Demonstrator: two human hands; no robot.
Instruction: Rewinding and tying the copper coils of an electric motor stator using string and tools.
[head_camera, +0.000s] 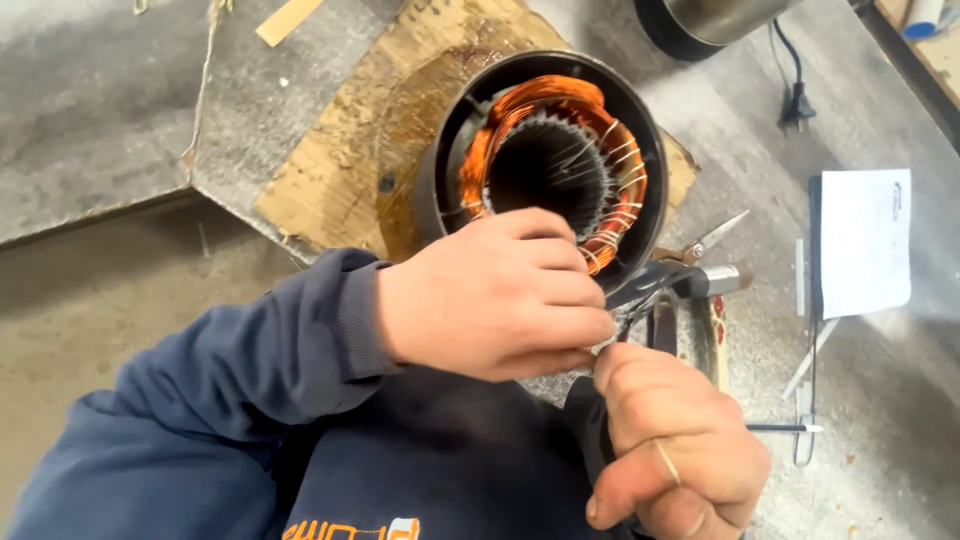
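Below the stator, left hand and right hand pinch one thin cord between closed fingertips; it looks light, limp, best held near its end.

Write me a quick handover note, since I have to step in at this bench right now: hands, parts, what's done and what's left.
Left hand: fingers closed, pinching a thin pale cord at the rim of the dark round motor stator.
Right hand: closed on the same cord, a strand lying across its fingers.
Stator sits on brown cardboard; metal pliers lie beside it.
Done: pale ties bind the right side of the orange copper winding.
Left: the left side shows no ties.
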